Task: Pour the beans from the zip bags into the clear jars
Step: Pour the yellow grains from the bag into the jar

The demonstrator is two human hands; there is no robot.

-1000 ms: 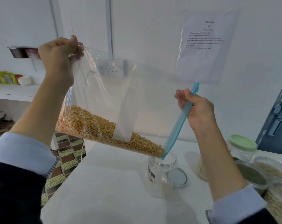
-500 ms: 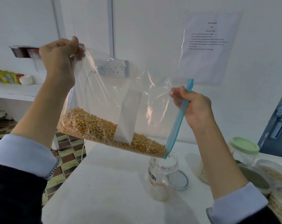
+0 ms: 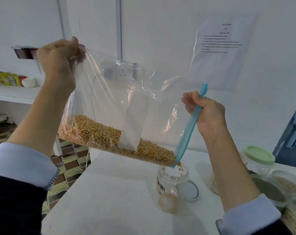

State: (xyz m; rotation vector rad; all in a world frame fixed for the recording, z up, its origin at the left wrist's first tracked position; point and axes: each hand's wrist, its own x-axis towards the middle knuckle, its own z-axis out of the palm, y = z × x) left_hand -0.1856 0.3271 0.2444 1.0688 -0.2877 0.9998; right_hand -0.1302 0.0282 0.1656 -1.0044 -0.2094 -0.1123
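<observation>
Hands grip opposite ends of a clear zip bag point(image 3: 120, 106) held above a white tabletop point(image 3: 110, 200). The left hand point(image 3: 59, 60), raised high, bunches the bag's closed bottom corner in a clenched fist, while the right hand point(image 3: 206, 112), lower and nearer the jar, pinches the blue zip strip point(image 3: 189, 128) at the bag's mouth. The bag's long axis slopes down from upper left to lower right, so the yellow beans point(image 3: 113, 141) lie banked along its lower edge and crowd toward the low corner of the zip. That corner hangs directly over the open mouth of a clear jar point(image 3: 172, 185), which stands on the tabletop below the right forearm; a few beans are dropping in and a shallow layer sits at the jar's bottom. Its lid point(image 3: 193, 192) lies just behind it. Most of the beans are in the bag, so the pour looks barely begun; keeping the spout corner centred over the narrow mouth as the left hand lifts would seem the critical point.
</observation>
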